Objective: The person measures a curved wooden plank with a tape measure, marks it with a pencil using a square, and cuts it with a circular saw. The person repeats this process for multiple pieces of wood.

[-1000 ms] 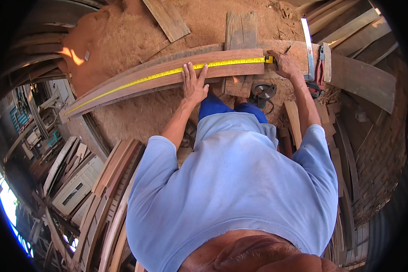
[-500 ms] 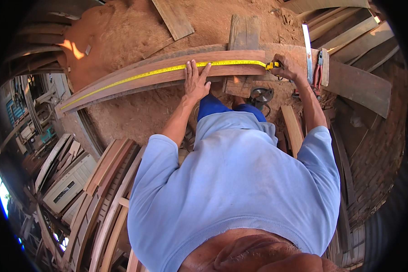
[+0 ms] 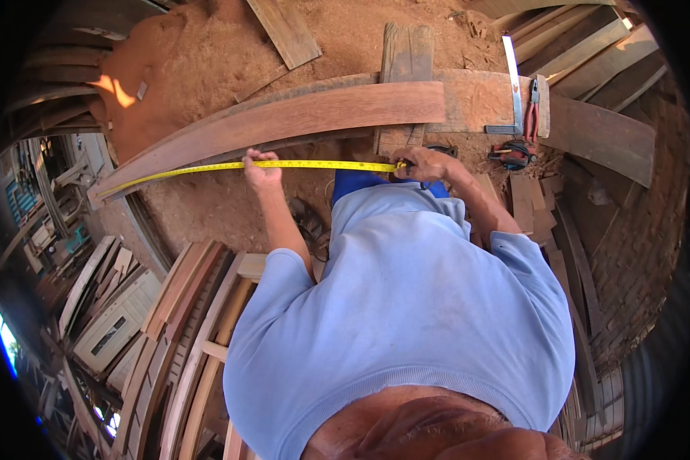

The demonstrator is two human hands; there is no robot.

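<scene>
My right hand (image 3: 429, 165) is closed around the case of a yellow tape measure (image 3: 330, 164), close to my body. Its blade runs out to the left, ending near the far-left end of a long reddish-brown wooden board (image 3: 299, 111). Partway along, my left hand (image 3: 263, 170) grips the blade with curled fingers. Most of the blade hangs off the near edge of the board, apart from its face. The board lies across a thick wooden block (image 3: 408, 57) and another plank (image 3: 471, 100).
A metal square (image 3: 514, 92) and red-handled pliers (image 3: 531, 115) lie on the plank at the right, with a red-and-black tool (image 3: 512, 156) below. Stacked boards (image 3: 176, 299) stand at the lower left, more planks (image 3: 590, 57) at the upper right. Sawdust (image 3: 199, 54) covers the ground beyond.
The tape has come off the board's face toward me. My left hand went from lying flat on it to gripping the blade; my right hand moved left and nearer with the case.
</scene>
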